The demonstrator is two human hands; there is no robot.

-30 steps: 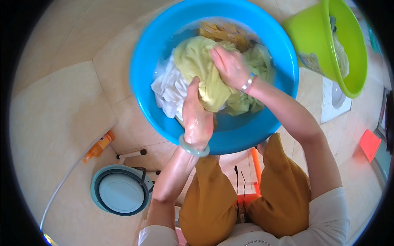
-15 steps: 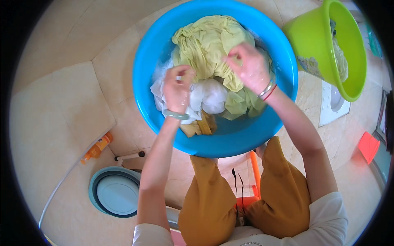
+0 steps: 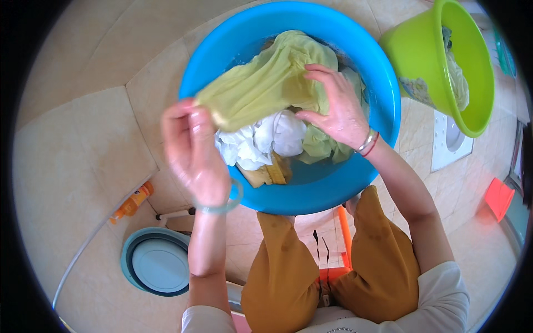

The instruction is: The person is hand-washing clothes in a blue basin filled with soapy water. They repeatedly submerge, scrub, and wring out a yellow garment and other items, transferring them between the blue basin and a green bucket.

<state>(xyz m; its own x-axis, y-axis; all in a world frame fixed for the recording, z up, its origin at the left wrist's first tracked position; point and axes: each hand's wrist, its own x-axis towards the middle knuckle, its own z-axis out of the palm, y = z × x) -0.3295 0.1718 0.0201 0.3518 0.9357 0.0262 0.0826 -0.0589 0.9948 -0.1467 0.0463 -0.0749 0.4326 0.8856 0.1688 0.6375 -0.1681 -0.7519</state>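
A large blue basin holds wet laundry in water. With my left hand closed on its edge, a pale yellow-green garment is stretched out past the basin's left side. My right hand rests against the bunched end of that garment, its thumb and fingers spread apart. Below the garment lie white cloths, with a mustard-coloured cloth nearest to me. A light green cloth sits partly under water beneath my right hand.
A tilted lime-green bucket with some cloth inside stands at the far right, near a white floor fixture. A grey-blue collapsible basin and an orange bottle lie at the left. An orange-red piece is at the right.
My left hand has moved left and toward me, drawing the yellow-green garment out over the basin's left rim. My right hand has come slightly nearer with its fingers spread.
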